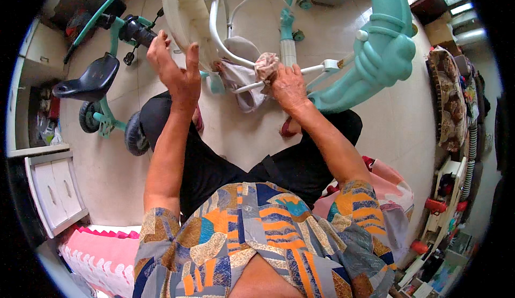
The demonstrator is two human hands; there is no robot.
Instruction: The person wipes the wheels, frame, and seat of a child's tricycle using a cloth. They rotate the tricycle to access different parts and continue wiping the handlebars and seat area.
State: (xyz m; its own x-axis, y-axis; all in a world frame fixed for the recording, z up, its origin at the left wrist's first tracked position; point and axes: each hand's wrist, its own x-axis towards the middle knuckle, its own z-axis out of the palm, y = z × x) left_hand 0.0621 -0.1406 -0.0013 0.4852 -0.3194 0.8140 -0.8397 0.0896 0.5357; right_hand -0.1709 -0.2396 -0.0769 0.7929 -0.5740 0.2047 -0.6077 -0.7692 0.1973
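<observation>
My right hand (288, 85) holds a crumpled pinkish cloth (266, 65) against a curved white metal tube (217, 28). The tube belongs to a wheeled frame with teal plastic parts, which looks like a baby walker. My left hand (177, 71) is raised with its fingers apart, beside a cream padded rim (179, 12) of the frame, and holds nothing. A pale fabric piece (247, 93) hangs below the tube near the cloth. To the right of my right hand curves a thick, moulded teal plastic part (382, 61). My right fingertips are partly hidden by the cloth.
A teal child's tricycle (90, 79) with a black seat stands on the tiled floor at left. Behind it is a cabinet (44, 48). A pink cloth-covered surface (100, 258) lies at lower left. Shelves with a patterned cushion (446, 97) line the right side.
</observation>
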